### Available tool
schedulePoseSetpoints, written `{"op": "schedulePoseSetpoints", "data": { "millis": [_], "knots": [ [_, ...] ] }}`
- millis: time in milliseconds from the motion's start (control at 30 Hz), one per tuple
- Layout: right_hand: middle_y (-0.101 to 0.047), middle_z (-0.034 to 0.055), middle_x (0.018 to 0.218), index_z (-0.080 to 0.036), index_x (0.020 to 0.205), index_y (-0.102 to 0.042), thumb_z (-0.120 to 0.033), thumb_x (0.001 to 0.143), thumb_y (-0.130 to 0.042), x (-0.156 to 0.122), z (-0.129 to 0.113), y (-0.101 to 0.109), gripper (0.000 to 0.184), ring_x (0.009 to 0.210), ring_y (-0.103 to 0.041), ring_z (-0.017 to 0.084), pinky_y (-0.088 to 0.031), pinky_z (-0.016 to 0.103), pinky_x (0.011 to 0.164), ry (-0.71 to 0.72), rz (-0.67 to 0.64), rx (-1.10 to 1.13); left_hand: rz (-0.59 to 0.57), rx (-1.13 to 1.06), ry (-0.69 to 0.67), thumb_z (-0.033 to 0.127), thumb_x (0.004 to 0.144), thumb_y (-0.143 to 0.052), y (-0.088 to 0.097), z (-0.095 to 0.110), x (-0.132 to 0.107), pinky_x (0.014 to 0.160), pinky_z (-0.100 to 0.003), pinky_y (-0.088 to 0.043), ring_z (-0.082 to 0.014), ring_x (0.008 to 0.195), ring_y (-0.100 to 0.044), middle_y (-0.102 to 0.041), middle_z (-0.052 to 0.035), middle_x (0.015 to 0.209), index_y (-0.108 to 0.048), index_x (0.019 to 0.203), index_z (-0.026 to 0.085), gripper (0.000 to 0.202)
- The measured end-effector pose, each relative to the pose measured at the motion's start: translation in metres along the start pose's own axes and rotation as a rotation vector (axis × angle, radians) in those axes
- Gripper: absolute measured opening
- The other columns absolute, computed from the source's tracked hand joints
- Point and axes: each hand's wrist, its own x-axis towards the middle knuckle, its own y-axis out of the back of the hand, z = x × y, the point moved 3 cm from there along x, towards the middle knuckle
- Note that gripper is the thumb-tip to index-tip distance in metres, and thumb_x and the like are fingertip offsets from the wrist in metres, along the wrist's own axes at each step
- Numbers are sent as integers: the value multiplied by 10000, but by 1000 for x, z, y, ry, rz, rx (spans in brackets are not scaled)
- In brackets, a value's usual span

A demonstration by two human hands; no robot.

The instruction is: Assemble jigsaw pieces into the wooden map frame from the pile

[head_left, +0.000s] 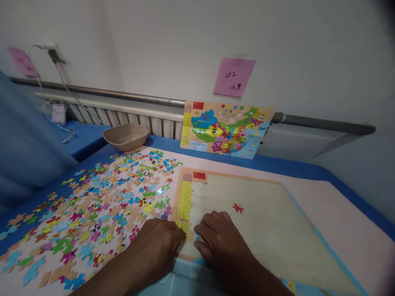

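A puzzle board [259, 230] lies in front of me, its left strip fitted with yellow pieces and a red flag piece [199, 176] at the top. My left hand [163, 240] rests with curled fingers on the board's lower left edge, over the yellow strip; whatever is under the fingertips is hidden. Just right of that strip, my right hand [217, 238] is closed, thumb and fingers together on a small puzzle piece [198, 237] with some blue showing. A loose red-orange puzzle piece [238, 208] lies on the bare board beyond my right hand.
Many loose puzzle pieces [101, 205] are spread left of the board. A beige bowl [126, 137] stands behind them. A printed map picture [226, 129] leans against the wall rail [324, 123]. A blue curtain [27, 152] hangs at the left.
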Motion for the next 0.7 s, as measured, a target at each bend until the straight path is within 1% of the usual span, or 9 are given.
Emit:
{"op": "schedulePoseSetpoints", "data": {
  "millis": [100, 167, 267, 367, 500, 600, 700],
  "knots": [
    [-614, 30, 970, -194, 941, -659, -186, 823, -883, -4, 2, 6, 254, 915, -481, 240, -281, 394, 835, -24, -54, 1, -2, -10, 3, 117, 854, -560, 1, 0, 0, 598, -351, -220, -208, 721, -592, -667, -17, 809, -586, 811, 232, 125],
    [-608, 33, 995, -194, 957, -656, -204, 830, -881, -7, 4, 8, 258, 936, -476, 243, -286, 397, 854, -35, -80, 6, 0, -17, -1, 120, 866, -550, 2, -1, -1, 599, -348, -219, -207, 718, -589, -662, -14, 801, -586, 812, 232, 130],
    [-598, 26, 1016, -201, 979, -649, -181, 865, -833, -10, 5, 10, 217, 948, -474, 237, -287, 397, 868, -33, -83, 16, -3, -19, -3, 97, 839, -553, 3, 0, -2, 599, -343, -212, -199, 708, -587, -662, -14, 802, -590, 818, 229, 139],
    [-594, 19, 993, -201, 932, -640, -147, 869, -802, -10, 4, 9, 182, 940, -476, 234, -285, 398, 854, -41, -78, 6, -15, -9, 2, 76, 810, -562, 4, 1, -2, 597, -342, -215, -203, 718, -595, -671, -23, 815, -596, 822, 223, 151],
    [-593, 21, 957, -192, 867, -622, -104, 874, -747, -8, 5, 11, 153, 915, -479, 230, -283, 402, 842, -61, -72, -12, -22, -15, 1, 80, 834, -557, 4, 2, -2, 597, -344, -239, -212, 718, -603, -675, -25, 814, -597, 814, 225, 151],
    [-591, 19, 943, -195, 875, -628, -93, 859, -740, -9, 6, 13, 152, 907, -480, 228, -283, 400, 832, -66, -64, -11, -4, -19, -5, 87, 857, -546, 3, 1, -1, 600, -347, -244, -214, 716, -605, -673, -23, 808, -597, 816, 229, 156],
    [-586, 23, 962, -195, 899, -627, -92, 877, -713, -10, 8, 13, 136, 915, -478, 228, -287, 399, 833, -46, -60, -8, -9, -25, -9, 96, 867, -545, 2, 0, -1, 606, -347, -244, -215, 729, -610, -676, -26, 814, -594, 817, 225, 147]
  ]
}}
